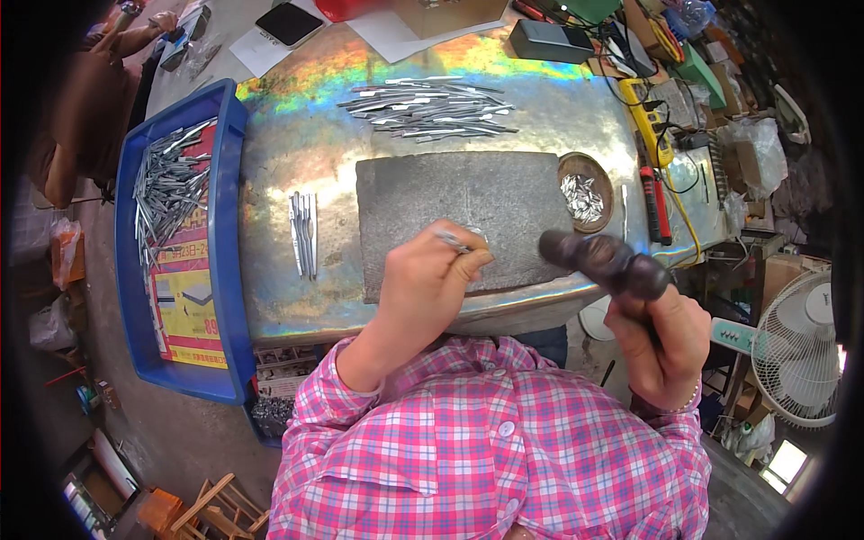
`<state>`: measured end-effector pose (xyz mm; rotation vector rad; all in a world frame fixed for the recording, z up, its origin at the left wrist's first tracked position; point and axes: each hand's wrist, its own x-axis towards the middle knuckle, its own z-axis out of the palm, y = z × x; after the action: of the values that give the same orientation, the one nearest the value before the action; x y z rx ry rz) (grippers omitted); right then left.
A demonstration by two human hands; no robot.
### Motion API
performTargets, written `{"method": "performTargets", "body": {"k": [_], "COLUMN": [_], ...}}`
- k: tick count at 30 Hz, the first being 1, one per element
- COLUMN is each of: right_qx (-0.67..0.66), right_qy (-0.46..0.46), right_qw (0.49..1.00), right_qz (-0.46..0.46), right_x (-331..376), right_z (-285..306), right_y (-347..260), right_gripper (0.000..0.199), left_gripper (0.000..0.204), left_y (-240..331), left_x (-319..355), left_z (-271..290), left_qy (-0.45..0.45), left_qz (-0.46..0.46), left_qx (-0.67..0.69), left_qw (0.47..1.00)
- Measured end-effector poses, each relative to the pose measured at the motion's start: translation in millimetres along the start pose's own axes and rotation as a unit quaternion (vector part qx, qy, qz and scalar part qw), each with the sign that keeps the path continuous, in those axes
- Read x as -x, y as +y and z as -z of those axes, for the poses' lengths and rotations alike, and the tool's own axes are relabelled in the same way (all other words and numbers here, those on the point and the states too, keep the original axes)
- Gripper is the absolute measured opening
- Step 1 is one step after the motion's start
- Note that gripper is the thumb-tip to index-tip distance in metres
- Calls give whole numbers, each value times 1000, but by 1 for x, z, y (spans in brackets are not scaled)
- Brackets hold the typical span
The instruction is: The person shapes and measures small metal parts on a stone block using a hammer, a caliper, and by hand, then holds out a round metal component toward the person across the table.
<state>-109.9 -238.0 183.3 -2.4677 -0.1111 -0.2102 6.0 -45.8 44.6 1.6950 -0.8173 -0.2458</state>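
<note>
My left hand point(418, 281) is closed in a pinch around a thin metal rod point(453, 240), above the near part of a dark, flat slab point(432, 193). Most of the rod is hidden by my fingers. To the right, my right hand point(664, 346) is wrapped round a hammer point(605, 261), whose dark, rounded head is raised past the slab's right edge. The hammer's handle is mostly hidden. Left of the slab lie several slim rods point(304, 236), side by side. A heap of similar rods point(432, 108) spreads beyond the slab.
A round bowl point(607, 173) with small silvery pieces point(583, 200) stands by the slab's right corner. At left is a blue tray point(231, 270) of loose rods. A yellow power strip point(650, 126), red-and-black tool point(655, 202) and cables lie right. A white fan point(801, 346) and another person's arm point(63, 171) flank the table.
</note>
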Motion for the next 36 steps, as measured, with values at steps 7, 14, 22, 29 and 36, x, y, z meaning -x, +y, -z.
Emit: {"method": "performTargets", "body": {"k": [7, 14, 22, 29, 36], "right_qx": [8, 106, 119, 127, 185], "right_qy": [42, 31, 13, 184, 81], "right_qw": [995, 988, 988, 935, 903], "right_qz": [-92, -110, -102, -276, -378], "right_x": [3, 1, 8, 32, 30], "right_z": [-60, -89, -80, -29, -37], "right_y": [53, 70, 75, 186, 250], "right_gripper": [38, 39, 41, 23, 21], "left_gripper": [21, 20, 19, 19, 18], "left_y": [13, 9, 16, 24, 32], "left_x": [-7, -2, -11, -8, -4], "left_z": [29, 28, 18, 21, 20], "left_qy": [44, 44, 27, -10, 8], "left_qz": [233, 243, 246, 228, 209], "left_qx": [477, 496, 417, 324, 220], "left_qw": [846, 832, 875, 918, 953]}}
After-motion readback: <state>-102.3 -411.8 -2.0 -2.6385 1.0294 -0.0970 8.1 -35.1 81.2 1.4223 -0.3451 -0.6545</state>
